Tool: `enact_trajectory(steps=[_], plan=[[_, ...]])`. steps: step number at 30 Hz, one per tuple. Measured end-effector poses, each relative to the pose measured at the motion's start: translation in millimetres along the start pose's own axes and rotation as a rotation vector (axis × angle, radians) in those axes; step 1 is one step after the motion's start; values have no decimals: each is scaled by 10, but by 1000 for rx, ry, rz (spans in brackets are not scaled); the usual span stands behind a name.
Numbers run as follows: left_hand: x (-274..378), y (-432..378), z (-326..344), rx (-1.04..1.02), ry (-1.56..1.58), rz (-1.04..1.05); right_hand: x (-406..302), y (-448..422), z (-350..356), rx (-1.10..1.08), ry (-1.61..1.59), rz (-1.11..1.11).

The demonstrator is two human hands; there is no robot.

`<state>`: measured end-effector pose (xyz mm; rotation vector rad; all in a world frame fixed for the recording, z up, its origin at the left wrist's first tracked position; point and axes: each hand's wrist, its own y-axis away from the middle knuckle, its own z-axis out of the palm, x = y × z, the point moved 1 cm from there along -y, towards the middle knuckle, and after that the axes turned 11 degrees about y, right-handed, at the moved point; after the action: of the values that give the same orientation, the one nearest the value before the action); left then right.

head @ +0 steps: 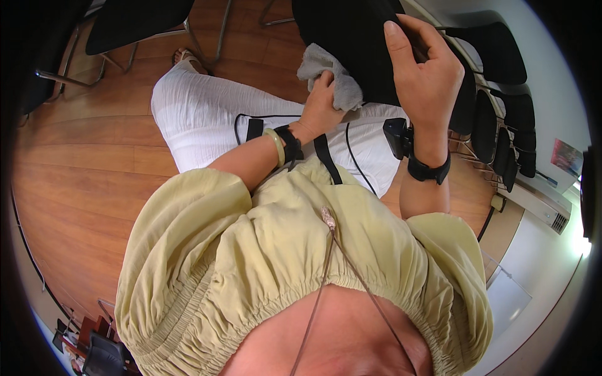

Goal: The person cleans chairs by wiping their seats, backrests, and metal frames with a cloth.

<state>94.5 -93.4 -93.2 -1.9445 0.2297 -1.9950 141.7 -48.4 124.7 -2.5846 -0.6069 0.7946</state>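
My left hand (322,105) grips a crumpled grey cloth (345,80), which lies against the near left edge of a black chair (348,42) in front of me. Part of the cloth bulges out past my fingers. My right hand (425,70) is at the right edge of the same chair, its thumb on the near side and its fingers curled around the edge. The fingertips on the far side are partly hidden. Black straps circle both wrists, and a small black device (397,137) sits at the right one.
Another black chair (141,23) with metal legs stands at the upper left. Several black chairs (489,51) line the wall on the right. A wooden floor (84,174) spreads to my left. Thin black cables (357,162) hang over my white trousers. A dark office chair (103,355) stands at the lower left.
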Motion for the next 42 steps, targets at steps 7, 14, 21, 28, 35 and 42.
enact_trajectory(steps=[7, 14, 21, 28, 35, 42], plan=[[-910, 239, 83, 181, -49, -287, -10, -7, 14, -3, -11, -9], [-1646, 301, 105, -49, -432, -396, -27, -20, 39, -6, -69, 25], [-709, -100, -65, -120, -318, -462, -151, -12, -1, 36, -29, -16], [129, -473, -108, 40, 256, -702, -15, -16, 26, -17, -52, -33], [529, -562, -335, 307, 725, -650, 115, -66, 84, -87, 178, -198], [-533, -329, -650, 594, 898, -827, -31, -89, 54, -347, 442, -89]])
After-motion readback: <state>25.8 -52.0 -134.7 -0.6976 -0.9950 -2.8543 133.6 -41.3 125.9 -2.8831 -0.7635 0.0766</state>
